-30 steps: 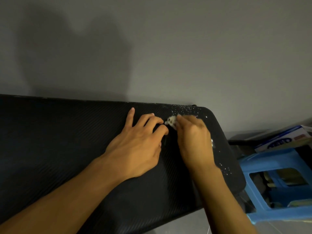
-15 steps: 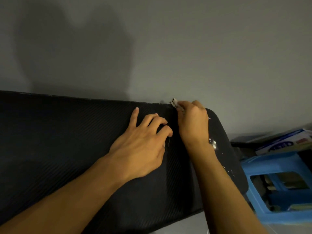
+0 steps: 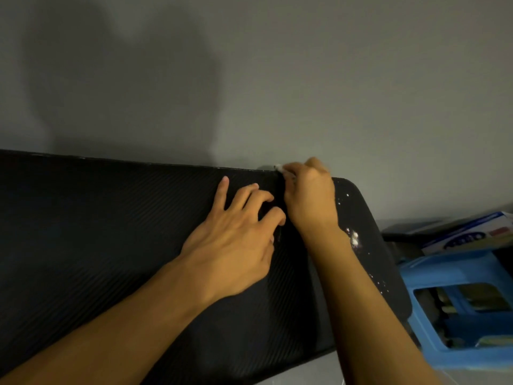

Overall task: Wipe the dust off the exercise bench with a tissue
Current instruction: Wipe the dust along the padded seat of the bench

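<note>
Right hand point(image 3: 309, 198) pinches the wadded tissue point(image 3: 279, 168) at the far edge of the black bench point(image 3: 111, 218); left hand point(image 3: 236, 234) rests beside it, fingers loosely spread on the pad.

The exercise bench point(image 3: 111, 232) wears black, finely ribbed matt padding with white specks; the stool point(image 3: 433, 354) looks smooth blue plastic.
</note>
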Available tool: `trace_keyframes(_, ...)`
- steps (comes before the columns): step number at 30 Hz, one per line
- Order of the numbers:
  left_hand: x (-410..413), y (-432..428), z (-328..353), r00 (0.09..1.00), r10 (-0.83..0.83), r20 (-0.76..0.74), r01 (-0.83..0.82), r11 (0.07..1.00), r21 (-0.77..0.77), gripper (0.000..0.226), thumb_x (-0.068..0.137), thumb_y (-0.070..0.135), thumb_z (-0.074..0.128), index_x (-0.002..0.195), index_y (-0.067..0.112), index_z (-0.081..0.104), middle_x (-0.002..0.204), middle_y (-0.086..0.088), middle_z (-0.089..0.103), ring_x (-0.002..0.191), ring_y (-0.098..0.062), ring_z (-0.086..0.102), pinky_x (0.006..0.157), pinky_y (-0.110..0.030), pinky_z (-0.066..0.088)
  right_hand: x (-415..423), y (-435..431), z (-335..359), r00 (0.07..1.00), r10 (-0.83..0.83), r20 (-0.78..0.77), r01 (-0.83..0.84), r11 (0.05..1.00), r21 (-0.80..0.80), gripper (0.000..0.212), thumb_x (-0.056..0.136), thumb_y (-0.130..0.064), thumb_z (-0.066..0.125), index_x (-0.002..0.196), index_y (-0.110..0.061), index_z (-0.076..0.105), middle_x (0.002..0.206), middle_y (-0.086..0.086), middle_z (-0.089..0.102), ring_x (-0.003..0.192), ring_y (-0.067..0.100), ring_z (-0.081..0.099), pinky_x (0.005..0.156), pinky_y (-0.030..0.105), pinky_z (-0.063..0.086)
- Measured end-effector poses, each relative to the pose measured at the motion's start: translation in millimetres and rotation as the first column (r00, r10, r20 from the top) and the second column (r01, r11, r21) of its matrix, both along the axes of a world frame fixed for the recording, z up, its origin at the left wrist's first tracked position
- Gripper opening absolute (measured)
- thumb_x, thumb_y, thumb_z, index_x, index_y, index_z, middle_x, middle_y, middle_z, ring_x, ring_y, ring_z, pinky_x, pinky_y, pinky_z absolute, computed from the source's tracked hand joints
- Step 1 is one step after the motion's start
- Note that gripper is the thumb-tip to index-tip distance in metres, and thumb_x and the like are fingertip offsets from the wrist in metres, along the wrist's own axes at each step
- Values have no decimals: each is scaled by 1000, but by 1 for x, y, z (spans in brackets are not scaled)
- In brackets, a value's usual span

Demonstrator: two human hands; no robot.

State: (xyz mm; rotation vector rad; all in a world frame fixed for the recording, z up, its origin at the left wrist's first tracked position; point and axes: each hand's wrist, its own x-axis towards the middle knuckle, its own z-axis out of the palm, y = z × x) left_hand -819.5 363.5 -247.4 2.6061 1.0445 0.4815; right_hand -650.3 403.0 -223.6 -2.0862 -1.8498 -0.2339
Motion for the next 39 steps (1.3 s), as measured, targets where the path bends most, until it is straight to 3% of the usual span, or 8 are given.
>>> trace_keyframes(6, 0, -1, -1, 1000, 11, -5, -11, 999, 35, 42, 92, 36, 30, 118, 17, 57, 141, -10, 49, 145, -32, 36, 118, -68, 22, 17, -59, 14, 947, 317, -61, -322, 942, -98, 28, 96, -25, 57, 120, -19, 70, 90, -1, 53, 81, 17, 53, 69, 29, 49)
trace_keyframes(11, 1, 0, -2, 1000, 12, -23, -11, 999, 38, 34, 91, 35, 37, 111, 18, 59, 139, -9, 51, 142, -32, 40, 116, -68, 25, 14, -2, 0, 986, 165, 4, -165, 986, -5, 22, 95, -13, 64, 115, -11, 73, 86, 9, 54, 73, 27, 55, 63, 46, 52)
trace_keyframes(17, 1, 1, -2, 999, 11, -39, -10, 1000, 28, 39, 92, 36, 36, 119, 18, 57, 140, -6, 48, 145, -30, 34, 119, -67, 20, 7, -53, 8, 962, 265, -65, -269, 960, -74, 26, 97, -19, 61, 122, -22, 69, 87, -1, 45, 77, 17, 48, 65, 31, 44)
trace_keyframes(20, 0, 3, -2, 1000, -12, -28, 12, 1000, 11, 33, 92, 36, 39, 117, 21, 55, 133, -4, 49, 144, -31, 36, 118, -68, 21, -3, -119, 4, 982, 175, -73, -180, 982, -58, 30, 92, -18, 66, 121, -25, 70, 89, -5, 44, 75, 13, 46, 62, 28, 45)
trace_keyframes(24, -1, 4, 1, 998, -34, -50, 32, 999, -43, 35, 93, 39, 38, 125, 33, 52, 137, 1, 43, 147, -27, 29, 121, -66, 13, -22, -167, -2, 987, 57, -151, -70, 994, -82, 25, 88, -21, 67, 112, -25, 74, 86, -5, 45, 71, 16, 48, 54, 32, 48)
trace_keyframes(29, -2, 2, 9, 995, -54, -82, 48, 996, -69, 41, 96, 43, 40, 136, 41, 50, 145, 1, 38, 150, -26, 22, 123, -65, 5, -11, -139, -2, 997, -56, -56, 53, 997, -49, 30, 98, -29, 53, 124, -25, 68, 93, -5, 44, 80, 17, 48, 61, 37, 51)
trace_keyframes(35, 4, -2, 23, 963, -56, -263, 44, 998, -51, 51, 98, 52, 28, 149, 50, 32, 156, -1, 22, 153, -24, 11, 124, -63, 4, -27, -221, -1, 987, 47, -153, -58, 996, -66, 27, 97, -25, 59, 123, -29, 65, 95, -4, 46, 83, 20, 48, 60, 40, 49)
trace_keyframes(39, 22, -15, 26, 952, -120, -283, 111, 993, -49, 51, 100, 55, 28, 150, 50, 28, 160, -4, 16, 154, -26, 5, 123, -66, 5, 14, -221, -1, 992, -102, -75, 96, 993, -74, 27, 96, -24, 59, 121, -23, 68, 93, -4, 44, 81, 18, 47, 58, 38, 50)
